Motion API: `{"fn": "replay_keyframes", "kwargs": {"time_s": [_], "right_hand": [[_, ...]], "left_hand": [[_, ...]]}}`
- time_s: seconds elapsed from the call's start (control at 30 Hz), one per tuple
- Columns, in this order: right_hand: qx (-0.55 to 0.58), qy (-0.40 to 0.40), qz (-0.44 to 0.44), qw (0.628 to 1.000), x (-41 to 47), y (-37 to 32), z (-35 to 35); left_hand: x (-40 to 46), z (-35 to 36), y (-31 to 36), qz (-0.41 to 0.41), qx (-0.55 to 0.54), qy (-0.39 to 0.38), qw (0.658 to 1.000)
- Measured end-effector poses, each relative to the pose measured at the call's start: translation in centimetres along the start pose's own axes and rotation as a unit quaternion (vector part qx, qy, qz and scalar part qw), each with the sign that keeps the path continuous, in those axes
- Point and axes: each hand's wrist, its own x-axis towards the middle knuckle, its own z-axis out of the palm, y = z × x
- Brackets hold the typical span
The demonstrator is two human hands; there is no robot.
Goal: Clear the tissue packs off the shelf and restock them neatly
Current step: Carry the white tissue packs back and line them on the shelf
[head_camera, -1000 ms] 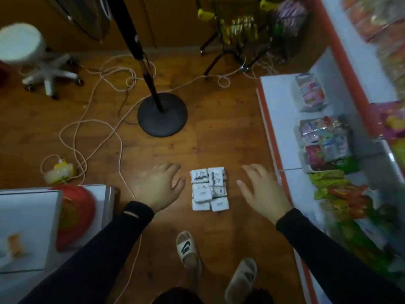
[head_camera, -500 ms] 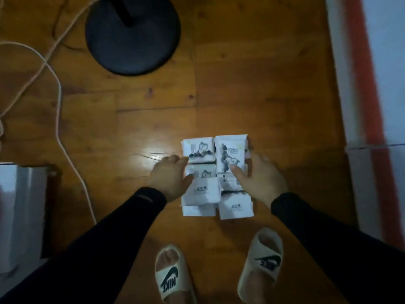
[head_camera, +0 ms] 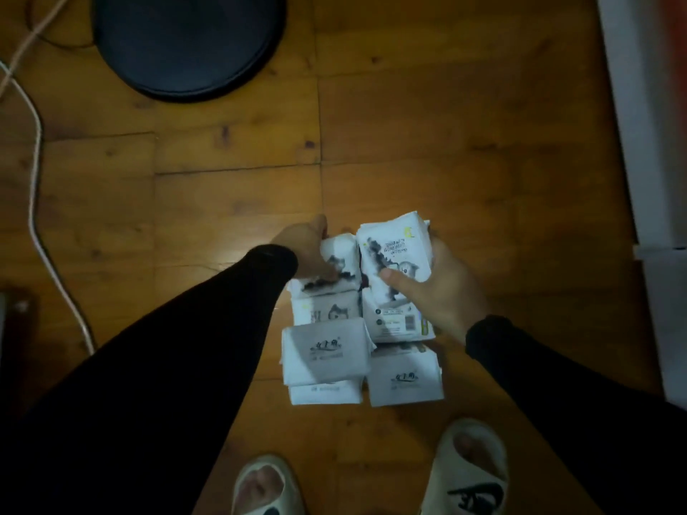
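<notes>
Several white tissue packs (head_camera: 327,351) with black cartoon prints lie in a tight cluster on the wooden floor in front of my feet. My left hand (head_camera: 308,247) grips a far-left pack (head_camera: 342,265), thumb on its top. My right hand (head_camera: 442,288) grips a far-right pack (head_camera: 394,250), thumb across its printed face, and that pack is tilted up off the pile. Two plainer packs (head_camera: 405,381) lie nearest me.
A black round stand base (head_camera: 186,42) sits on the floor at the upper left, with a white cable (head_camera: 35,180) trailing down the left side. The white shelf edge (head_camera: 647,143) with a red strip runs along the right. My two slippers (head_camera: 472,473) are at the bottom.
I have leaned in closer to the pile. Both hands went from open beside the packs to closing on the two far packs, and the right pack has lifted.
</notes>
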Motion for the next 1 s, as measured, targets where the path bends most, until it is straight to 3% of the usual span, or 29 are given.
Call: {"fn": "replay_keyframes", "kwargs": {"time_s": [0.13,0.23,0.6,0.83,1.0], "right_hand": [[-0.048,0.019,-0.023,0.998,-3.0,-4.3,-3.9],[-0.095,0.033,-0.039,0.994,-6.8,-9.9,-8.8],[-0.188,0.151,-0.157,0.958,-29.7,-35.9,-36.2],[-0.223,0.353,-0.173,0.892,-49.6,-45.9,-50.5],[-0.258,0.491,-0.116,0.824,-63.8,-46.8,-56.7]], "left_hand": [[-6.0,-4.1,1.3,0.034,0.012,0.105,0.994],[-12.5,-10.6,3.9,0.064,0.014,0.141,0.988],[-44.0,-40.0,21.3,0.221,0.095,0.227,0.944],[-62.6,-51.1,36.5,0.411,0.107,0.311,0.850],[-72.2,-52.8,46.3,0.530,0.125,0.333,0.770]]}}
